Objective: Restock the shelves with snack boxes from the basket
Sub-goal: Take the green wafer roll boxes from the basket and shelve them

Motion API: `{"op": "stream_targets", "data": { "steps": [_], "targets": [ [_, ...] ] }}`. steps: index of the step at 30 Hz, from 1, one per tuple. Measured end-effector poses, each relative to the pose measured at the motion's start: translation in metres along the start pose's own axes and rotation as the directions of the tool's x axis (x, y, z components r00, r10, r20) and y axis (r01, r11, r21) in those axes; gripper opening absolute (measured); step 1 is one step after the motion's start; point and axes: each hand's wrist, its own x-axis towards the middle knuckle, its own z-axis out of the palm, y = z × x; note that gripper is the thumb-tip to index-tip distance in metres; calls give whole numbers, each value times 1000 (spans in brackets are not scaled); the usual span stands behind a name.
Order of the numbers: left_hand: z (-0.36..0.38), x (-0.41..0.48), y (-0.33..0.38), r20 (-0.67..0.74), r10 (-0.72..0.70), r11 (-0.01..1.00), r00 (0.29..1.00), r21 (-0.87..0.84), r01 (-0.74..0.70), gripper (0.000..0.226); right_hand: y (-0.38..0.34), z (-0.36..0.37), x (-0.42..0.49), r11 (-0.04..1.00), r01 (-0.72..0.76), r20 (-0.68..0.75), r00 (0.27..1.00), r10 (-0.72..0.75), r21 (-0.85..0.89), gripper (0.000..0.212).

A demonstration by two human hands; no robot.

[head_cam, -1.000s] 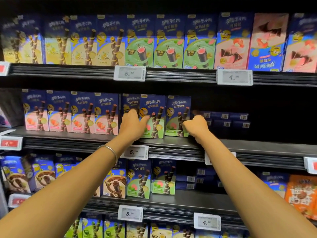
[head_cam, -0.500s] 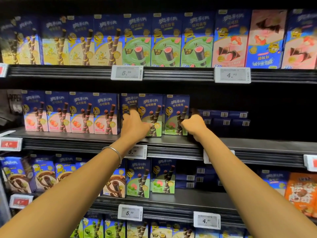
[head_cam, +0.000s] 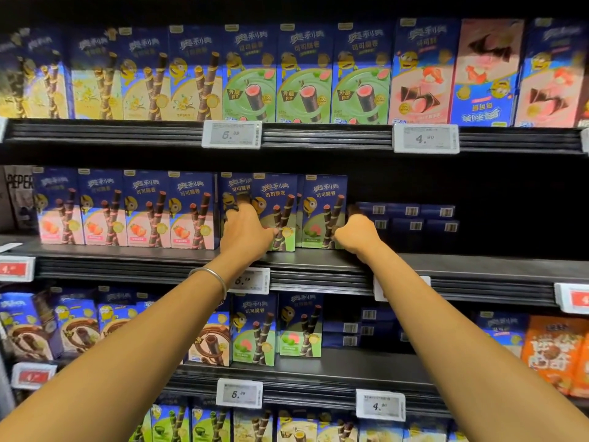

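Observation:
Three blue-and-green snack boxes stand in a row on the middle shelf [head_cam: 318,260]. My left hand [head_cam: 247,229] lies on the left green box [head_cam: 232,189], fingers up its front and thumb across the middle green box [head_cam: 275,199]. My right hand [head_cam: 357,232] is curled round the right edge of the right green box [head_cam: 323,205], its fingertips hidden behind it. The basket is not in view.
Pink strawberry boxes [head_cam: 127,212] fill the shelf to the left of the green ones. Flat dark blue boxes with barcodes [head_cam: 411,216] lie to the right at the back, with dark bare shelf beyond. Price tags [head_cam: 425,138] line the shelf edges. Shelves above and below are stocked.
Both hands stay on the green boxes. My left hand's fingers have crept a little higher up the box front. The view has shifted slightly.

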Motion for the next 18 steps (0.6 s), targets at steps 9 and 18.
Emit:
{"op": "stream_targets", "data": {
  "steps": [9,18],
  "targets": [
    [2,3,-6,8,-6,1000,1000,22,6,50,1,-3,-1,999,-15,-26,1000,16,46,30],
    [6,6,-8,10,-14,1000,1000,23,13,60,-2,0,3,969,-110,27,994,107,223,21]
  ]
}}
